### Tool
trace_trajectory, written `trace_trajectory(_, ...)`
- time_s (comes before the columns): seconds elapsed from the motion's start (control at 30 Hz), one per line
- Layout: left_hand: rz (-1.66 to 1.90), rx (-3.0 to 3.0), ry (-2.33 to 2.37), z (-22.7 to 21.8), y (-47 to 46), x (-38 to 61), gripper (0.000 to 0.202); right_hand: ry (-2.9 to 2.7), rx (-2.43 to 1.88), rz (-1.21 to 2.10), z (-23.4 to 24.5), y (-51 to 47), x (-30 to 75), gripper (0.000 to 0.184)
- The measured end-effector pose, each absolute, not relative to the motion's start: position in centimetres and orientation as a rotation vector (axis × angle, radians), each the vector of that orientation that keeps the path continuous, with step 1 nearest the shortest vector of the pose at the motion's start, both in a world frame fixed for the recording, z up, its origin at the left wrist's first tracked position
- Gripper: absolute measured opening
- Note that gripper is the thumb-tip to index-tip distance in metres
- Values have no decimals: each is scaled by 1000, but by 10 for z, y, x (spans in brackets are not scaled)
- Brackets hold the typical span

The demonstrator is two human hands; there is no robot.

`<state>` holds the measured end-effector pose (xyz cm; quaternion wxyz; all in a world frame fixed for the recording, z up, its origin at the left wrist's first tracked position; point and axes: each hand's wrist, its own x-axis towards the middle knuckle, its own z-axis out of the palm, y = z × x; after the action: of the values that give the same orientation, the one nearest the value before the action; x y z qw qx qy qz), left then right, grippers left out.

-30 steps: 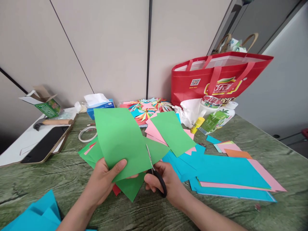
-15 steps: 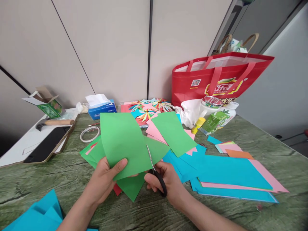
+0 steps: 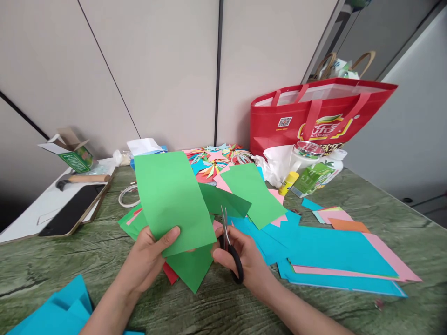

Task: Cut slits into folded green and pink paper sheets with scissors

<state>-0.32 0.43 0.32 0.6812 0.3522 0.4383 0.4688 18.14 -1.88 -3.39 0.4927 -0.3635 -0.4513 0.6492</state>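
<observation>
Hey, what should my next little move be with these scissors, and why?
Probably bring the scissors in your right hand to where the green flap meets the green sheet. The blades stand slightly apart, to the right of the sheet's edge, and your left hand grips the sheet. Whether the flap is joined there, I can't tell.

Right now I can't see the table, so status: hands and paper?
Left hand: green sheet gripped. Right hand: scissors, blades parted. Blue paper close beyond right hand.
</observation>
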Motion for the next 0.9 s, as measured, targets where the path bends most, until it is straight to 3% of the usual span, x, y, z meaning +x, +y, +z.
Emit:
trace_trajectory(0.43, 891, 919, 959, -1, 0, 5, 7, -1159, -614, 1686, -35, -17, 178, 29)
trace_trajectory(0.9, 911, 853, 988, -2, -1, 6, 18, -1195, -820, 1575, -49, -17, 178, 39)
